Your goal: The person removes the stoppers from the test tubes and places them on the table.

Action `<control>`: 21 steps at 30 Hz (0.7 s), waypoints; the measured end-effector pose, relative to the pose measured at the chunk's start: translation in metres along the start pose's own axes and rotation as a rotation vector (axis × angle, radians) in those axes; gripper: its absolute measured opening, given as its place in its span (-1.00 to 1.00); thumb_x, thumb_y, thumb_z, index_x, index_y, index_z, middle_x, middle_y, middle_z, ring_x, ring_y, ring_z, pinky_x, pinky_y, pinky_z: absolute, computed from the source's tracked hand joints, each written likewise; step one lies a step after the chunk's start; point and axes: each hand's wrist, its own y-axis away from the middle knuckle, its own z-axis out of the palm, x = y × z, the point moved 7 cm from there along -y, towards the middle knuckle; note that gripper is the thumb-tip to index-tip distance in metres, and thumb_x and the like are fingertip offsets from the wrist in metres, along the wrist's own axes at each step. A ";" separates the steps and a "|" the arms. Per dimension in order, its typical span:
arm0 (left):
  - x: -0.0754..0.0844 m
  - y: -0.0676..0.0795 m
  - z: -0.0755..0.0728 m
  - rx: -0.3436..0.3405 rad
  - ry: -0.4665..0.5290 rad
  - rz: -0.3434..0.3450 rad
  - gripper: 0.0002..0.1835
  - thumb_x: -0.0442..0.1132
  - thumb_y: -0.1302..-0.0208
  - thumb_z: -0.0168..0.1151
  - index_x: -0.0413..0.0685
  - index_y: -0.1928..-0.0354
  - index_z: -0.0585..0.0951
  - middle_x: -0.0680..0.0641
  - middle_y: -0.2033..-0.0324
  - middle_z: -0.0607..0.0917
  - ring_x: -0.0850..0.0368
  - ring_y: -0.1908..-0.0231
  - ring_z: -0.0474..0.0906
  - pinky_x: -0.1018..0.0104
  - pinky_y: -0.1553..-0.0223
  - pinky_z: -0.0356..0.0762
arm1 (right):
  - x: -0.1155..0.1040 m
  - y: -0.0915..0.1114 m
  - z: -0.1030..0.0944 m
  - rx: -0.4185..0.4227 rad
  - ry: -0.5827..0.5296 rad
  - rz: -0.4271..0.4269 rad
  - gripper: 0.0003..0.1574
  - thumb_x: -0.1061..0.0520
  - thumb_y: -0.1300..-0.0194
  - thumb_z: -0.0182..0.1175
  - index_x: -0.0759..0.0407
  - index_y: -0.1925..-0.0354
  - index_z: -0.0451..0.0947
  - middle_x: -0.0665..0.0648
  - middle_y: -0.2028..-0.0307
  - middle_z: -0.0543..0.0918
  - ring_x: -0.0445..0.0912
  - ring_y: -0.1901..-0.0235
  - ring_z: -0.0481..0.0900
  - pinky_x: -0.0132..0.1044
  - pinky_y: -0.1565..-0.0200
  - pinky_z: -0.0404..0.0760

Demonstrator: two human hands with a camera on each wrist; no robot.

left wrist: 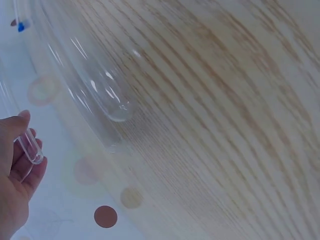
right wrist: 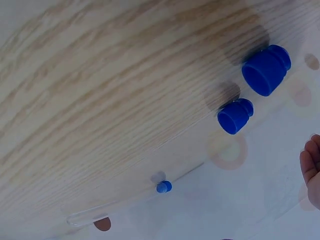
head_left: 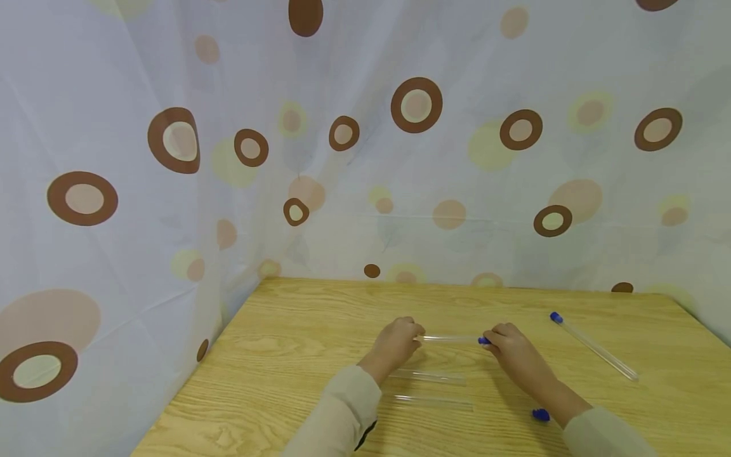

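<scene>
A clear test tube (head_left: 451, 339) spans level between the two hands above the table. My left hand (head_left: 396, 343) holds its closed end; in the left wrist view, that rounded end (left wrist: 36, 156) lies between the thumb and fingers of the left hand (left wrist: 17, 172). At the tube's other end, my right hand (head_left: 516, 357) pinches a blue cap (head_left: 484, 341), which meets the tube's mouth; how deep it sits cannot be told. Only some fingers of the right hand (right wrist: 312, 172) show in the right wrist view, at its edge.
Two uncapped test tubes (head_left: 431, 377) lie nearer me on the wooden table (head_left: 274, 355). Two loose blue caps (right wrist: 267, 70) lie by the right forearm. A tube with a blue cap (head_left: 596, 349) lies slantwise at the right. A dotted curtain (head_left: 365, 165) stands behind and left.
</scene>
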 end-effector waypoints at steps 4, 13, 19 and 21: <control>0.002 0.002 -0.001 0.002 -0.011 0.026 -0.77 -0.27 -0.16 0.26 -0.06 0.11 0.64 -0.01 0.25 0.65 0.19 0.25 0.59 0.63 0.28 0.53 | 0.001 0.003 0.000 -0.006 -0.013 0.015 -0.79 0.34 0.11 0.39 0.35 0.39 0.64 0.05 0.46 0.57 -0.12 0.42 0.49 -0.42 0.42 0.60; 0.005 0.007 -0.004 0.048 -0.113 0.082 -0.79 -0.22 -0.17 0.25 -0.04 0.14 0.66 0.04 0.27 0.65 0.26 0.26 0.58 0.69 0.26 0.51 | 0.000 0.007 -0.001 0.020 -0.034 0.000 -0.79 0.35 0.14 0.40 0.35 0.41 0.63 0.04 0.46 0.56 -0.13 0.43 0.48 -0.44 0.44 0.57; 0.008 0.010 -0.008 0.090 -0.160 0.120 -0.79 -0.20 -0.17 0.23 -0.04 0.15 0.66 0.04 0.28 0.66 0.26 0.25 0.59 0.70 0.25 0.51 | -0.002 0.009 -0.004 0.049 -0.061 -0.032 -0.75 0.37 0.17 0.40 0.32 0.40 0.60 0.02 0.45 0.54 -0.15 0.43 0.45 -0.47 0.46 0.53; 0.010 0.011 -0.008 0.092 -0.173 0.132 -0.79 -0.20 -0.18 0.22 -0.04 0.14 0.65 0.04 0.27 0.67 0.26 0.24 0.60 0.72 0.24 0.50 | -0.002 0.010 -0.006 0.051 -0.068 -0.036 -0.72 0.38 0.19 0.41 0.32 0.38 0.60 0.02 0.44 0.54 -0.15 0.43 0.45 -0.47 0.46 0.53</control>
